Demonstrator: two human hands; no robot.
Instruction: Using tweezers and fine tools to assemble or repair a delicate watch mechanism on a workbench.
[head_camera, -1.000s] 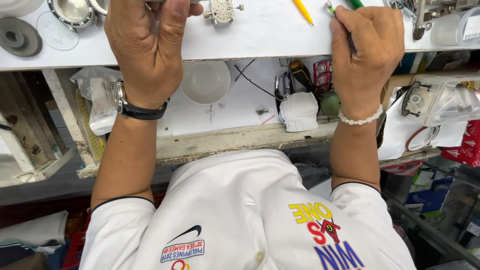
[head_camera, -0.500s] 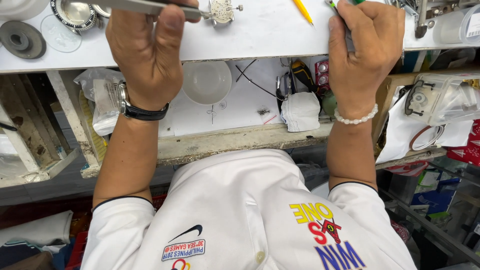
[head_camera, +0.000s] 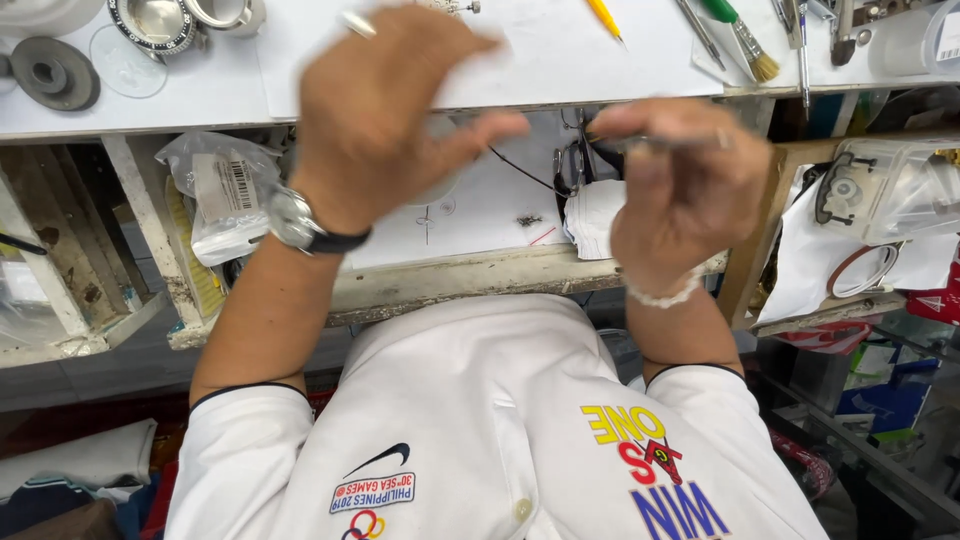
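1. Pulling back from the white bench top (head_camera: 200, 95), where both rested half a second ago: left hand (head_camera: 390, 115) now raised in the upper centre of the frame, right hand (head_camera: 690, 190) drawn down to centre right, below the bench edge.
2. Blurring with motion on the left; fingers loosely curled, thumb stretched right. Cannot tell whether anything remains in that grip, though a slim metal piece lay under it a moment ago.
3. Pinching a thin metal tool (head_camera: 660, 143) on the right, fingers closed round it, tip pointing left over the lower shelf; held near the bench top's far edge before, now lifted clear.
4. Judging from this: bench work interrupted, tool kept in hand, sheet of white paper (head_camera: 560, 60) left uncovered.
5. Counting along the top edge: one watch case (head_camera: 155, 20), one grey disc (head_camera: 50, 72), one clear glass disc (head_camera: 125, 60), one yellow pencil (head_camera: 605, 18), one green-handled brush (head_camera: 740, 35).
6. Counting on the wrists: one wristwatch (head_camera: 295, 218) left, one bead bracelet (head_camera: 660, 295) right.
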